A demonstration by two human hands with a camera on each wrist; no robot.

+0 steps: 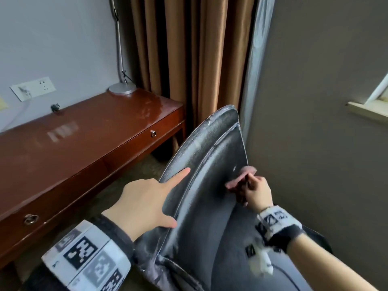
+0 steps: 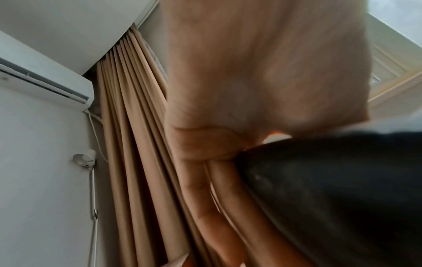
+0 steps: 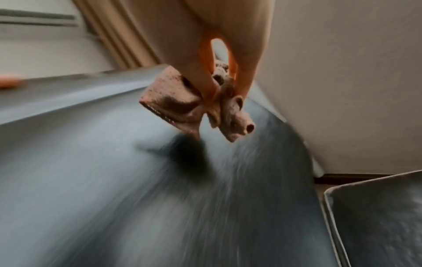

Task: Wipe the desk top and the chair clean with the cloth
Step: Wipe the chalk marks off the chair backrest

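A dark grey leather chair (image 1: 210,164) stands tilted in front of me, its backrest worn pale along the edges. My left hand (image 1: 151,198) rests on the backrest's left edge, with the index finger straight along it and the thumb on the front face. The other fingers are hidden behind the edge. In the left wrist view the left hand (image 2: 200,207) runs straight beside the dark chair (image 2: 331,198). My right hand (image 1: 254,194) pinches a bunched pink cloth (image 1: 241,177) against the backrest's right side. The cloth (image 3: 182,104) hangs from my fingertips (image 3: 205,84) just over the chair (image 3: 114,180). The red-brown desk (image 1: 73,148) lies to the left.
A lamp base (image 1: 122,88) and a small black object (image 1: 55,107) sit at the back of the desk, under a wall socket (image 1: 33,87). Brown curtains (image 1: 189,59) hang behind the chair. A grey wall (image 1: 315,101) stands close on the right. An air conditioner (image 2: 45,79) is mounted high up.
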